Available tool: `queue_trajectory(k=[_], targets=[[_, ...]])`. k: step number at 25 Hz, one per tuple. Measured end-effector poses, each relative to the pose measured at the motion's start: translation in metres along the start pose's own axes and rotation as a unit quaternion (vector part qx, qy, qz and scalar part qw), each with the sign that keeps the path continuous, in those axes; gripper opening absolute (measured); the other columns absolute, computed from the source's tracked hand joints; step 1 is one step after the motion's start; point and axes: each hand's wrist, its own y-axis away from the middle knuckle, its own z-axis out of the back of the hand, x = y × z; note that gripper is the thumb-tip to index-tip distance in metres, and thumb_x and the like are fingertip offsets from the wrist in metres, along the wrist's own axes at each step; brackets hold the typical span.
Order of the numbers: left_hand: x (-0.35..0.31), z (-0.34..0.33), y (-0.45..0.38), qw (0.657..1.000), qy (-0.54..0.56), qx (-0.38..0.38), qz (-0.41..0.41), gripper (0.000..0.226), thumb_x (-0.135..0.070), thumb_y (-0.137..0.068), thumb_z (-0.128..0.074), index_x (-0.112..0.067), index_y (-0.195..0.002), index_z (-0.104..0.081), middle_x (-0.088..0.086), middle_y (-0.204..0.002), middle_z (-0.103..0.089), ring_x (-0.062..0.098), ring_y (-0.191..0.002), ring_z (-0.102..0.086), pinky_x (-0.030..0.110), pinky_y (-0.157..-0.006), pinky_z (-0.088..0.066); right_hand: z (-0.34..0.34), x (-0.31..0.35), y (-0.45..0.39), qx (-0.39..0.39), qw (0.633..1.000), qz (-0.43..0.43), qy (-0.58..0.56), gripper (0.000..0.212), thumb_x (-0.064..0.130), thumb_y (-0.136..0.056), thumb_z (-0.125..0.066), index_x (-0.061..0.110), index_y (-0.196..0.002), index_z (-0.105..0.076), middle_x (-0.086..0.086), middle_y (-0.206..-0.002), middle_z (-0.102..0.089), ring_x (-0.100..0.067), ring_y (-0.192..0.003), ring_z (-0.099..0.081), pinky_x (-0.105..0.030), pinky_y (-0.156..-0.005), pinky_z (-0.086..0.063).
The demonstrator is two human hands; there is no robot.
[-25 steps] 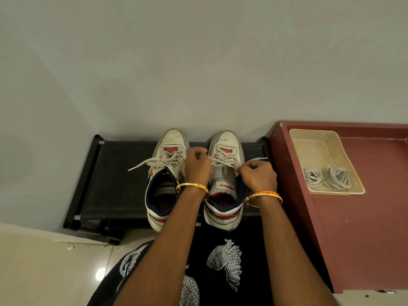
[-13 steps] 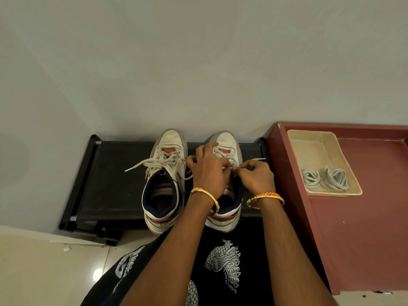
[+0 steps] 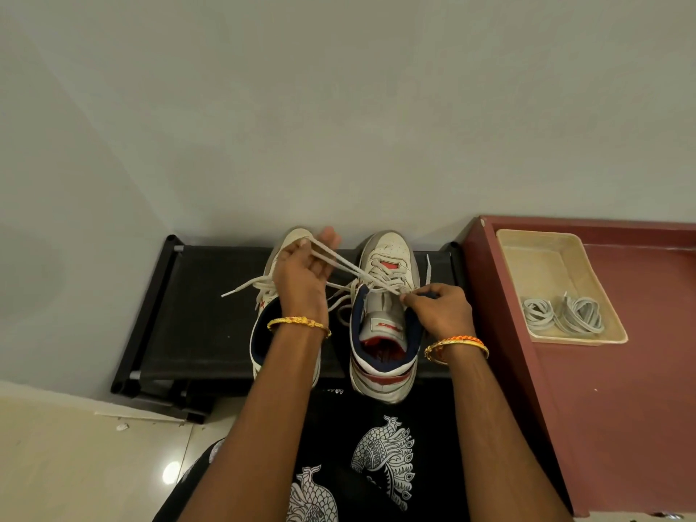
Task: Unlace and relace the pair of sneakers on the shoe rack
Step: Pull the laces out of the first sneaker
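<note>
Two white sneakers with red and navy trim stand side by side on a black shoe rack (image 3: 211,307). My left hand (image 3: 301,269) is raised over the left sneaker (image 3: 263,325), hiding much of it, and grips a stretch of the right sneaker's white lace (image 3: 350,271), pulled taut to the left. My right hand (image 3: 438,310) pinches the same lace at the top eyelets of the right sneaker (image 3: 384,325). A loose lace end (image 3: 241,288) of the left sneaker trails left across the rack.
A dark red cabinet top (image 3: 621,389) adjoins the rack on the right. On it sits a beige tray (image 3: 542,258) holding two bundles of grey laces (image 3: 563,314). A grey wall rises behind the rack, and tiled floor (image 3: 75,465) lies at lower left.
My left hand has lifted off the right sneaker and swung up and left, drawing a length of lace out with it. My right hand has stayed at the top eyelets.
</note>
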Motion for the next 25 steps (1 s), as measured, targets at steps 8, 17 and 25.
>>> queue_trajectory(k=[8, 17, 25], targets=[[0.053, -0.007, 0.024, 0.529, -0.803, 0.167, -0.218, 0.029, -0.032, -0.092, -0.052, -0.026, -0.119, -0.062, 0.009, -0.125, -0.042, 0.026, -0.114, -0.042, 0.04, -0.094, -0.037, 0.0, -0.001, -0.001, 0.003, 1.0, -0.002, -0.006, 0.012, 0.019, -0.078, -0.071, 0.012, -0.087, -0.07, -0.006, -0.092, -0.069, -0.019, -0.087, -0.064, -0.028, -0.073, -0.05], [0.054, -0.008, 0.023, 0.716, -0.652, 0.084, -0.236, 0.004, -0.022, -0.081, -0.068, -0.022, -0.079, -0.07, -0.005, -0.147, -0.025, 0.018, -0.136, -0.019, 0.042, -0.104, -0.015, 0.001, 0.002, 0.002, 0.0, 1.0, -0.007, 0.003, 0.013, 0.022, -0.08, -0.071, 0.012, -0.088, -0.069, -0.004, -0.09, -0.065, -0.018, -0.087, -0.061, -0.028, -0.074, -0.049], [0.005, -0.006, 0.012, 0.967, -0.165, -0.01, -0.193, 0.014, -0.01, -0.097, -0.045, -0.021, -0.09, -0.051, 0.001, -0.108, -0.065, 0.012, -0.095, -0.066, 0.029, -0.087, -0.053, 0.003, 0.001, 0.003, 0.002, 1.0, -0.013, -0.006, 0.016, 0.022, -0.079, -0.072, 0.01, -0.09, -0.072, -0.007, -0.093, -0.069, -0.021, -0.089, -0.063, -0.027, -0.072, -0.048]])
